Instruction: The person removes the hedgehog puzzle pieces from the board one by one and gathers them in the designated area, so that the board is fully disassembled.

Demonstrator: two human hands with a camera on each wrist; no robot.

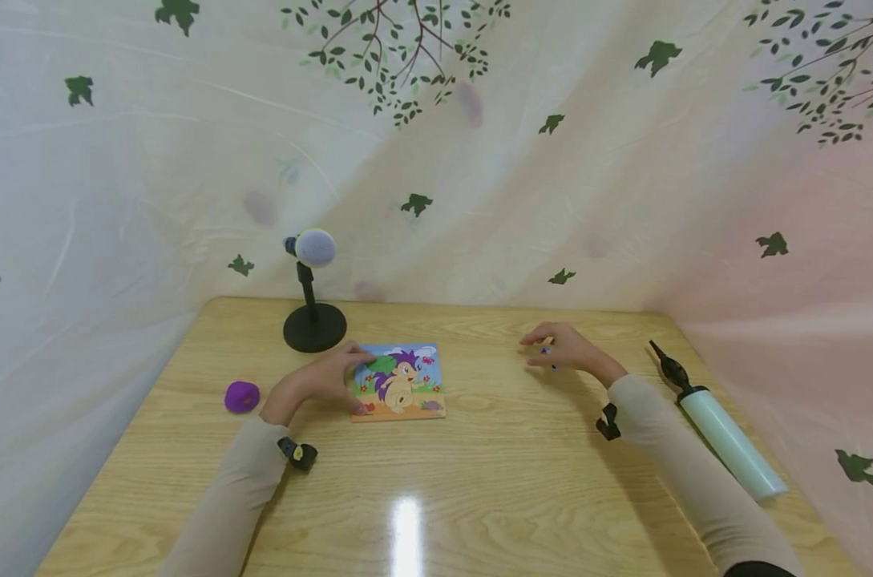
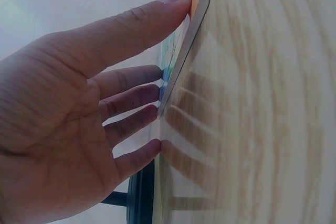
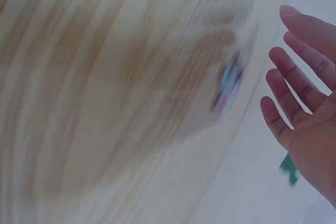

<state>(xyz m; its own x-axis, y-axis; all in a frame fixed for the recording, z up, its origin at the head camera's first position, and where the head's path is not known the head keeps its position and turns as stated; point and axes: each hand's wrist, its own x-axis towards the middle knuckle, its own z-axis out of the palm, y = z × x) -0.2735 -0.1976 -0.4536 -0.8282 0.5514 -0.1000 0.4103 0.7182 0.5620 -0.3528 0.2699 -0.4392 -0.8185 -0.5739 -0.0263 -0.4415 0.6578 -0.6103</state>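
A colourful picture board (image 1: 425, 381) with a purple-haired hedgehog lies near the middle of the table. My left hand (image 1: 328, 375) spans its left side. In the left wrist view, the thumb (image 2: 157, 17) rests on the orange border, and the nearly straight fingers reach the board's far edge. Farther right, my right hand (image 1: 567, 350) is held above the tabletop, its fingers loosely bent and grasping nothing. A small piece (image 3: 229, 87) with blue, white and pink on it lies on the table by that hand, blurred in the right wrist view.
Behind the left hand stands a black round-based stand (image 1: 315, 328) with a round white head. A purple lump (image 1: 242, 397) sits at the left. Along the right edge lies a hand pump (image 1: 732, 441) with a pale green barrel and black nozzle. Leaf-printed cloth (image 1: 479, 200) surrounds the table.
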